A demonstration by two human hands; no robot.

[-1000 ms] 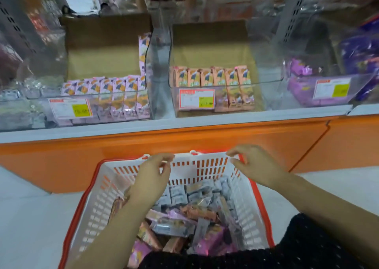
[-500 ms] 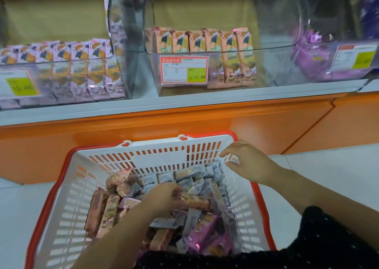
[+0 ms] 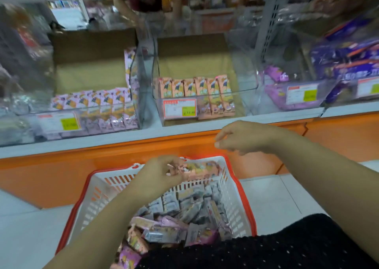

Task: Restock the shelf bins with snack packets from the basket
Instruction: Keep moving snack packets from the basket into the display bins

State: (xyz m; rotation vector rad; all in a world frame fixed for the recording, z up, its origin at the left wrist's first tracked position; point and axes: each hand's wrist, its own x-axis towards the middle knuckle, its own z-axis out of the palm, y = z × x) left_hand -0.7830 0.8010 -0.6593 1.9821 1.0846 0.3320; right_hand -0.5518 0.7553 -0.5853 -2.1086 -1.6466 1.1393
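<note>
While the left hand [image 3: 162,176] hangs over the far rim of the basket [image 3: 231,197], its grip is closed round one end of a peach snack packet [image 3: 203,169]; blur hides whether it holds more than one. Right hand [image 3: 242,138]: above the basket's far right corner, before the orange shelf base [image 3: 61,166], grip slack, fingers loosely bent, holding nothing. Basket: on the pale floor [image 3: 276,197], white slotted walls, red rim, heaped with loose packets [image 3: 184,217] in grey, pink and peach. Clear front walls stand between hands and stock. Middle bin [image 3: 244,106]: upright peach packets [image 3: 194,87] toward its left, price label [image 3: 179,109] in front. Left bin [image 3: 30,123]: lilac packets [image 3: 98,101]. Right bin [image 3: 272,104]: purple packets [image 3: 274,75]. A dark dotted garment [image 3: 266,252] overlaps the basket's near edge.
</note>
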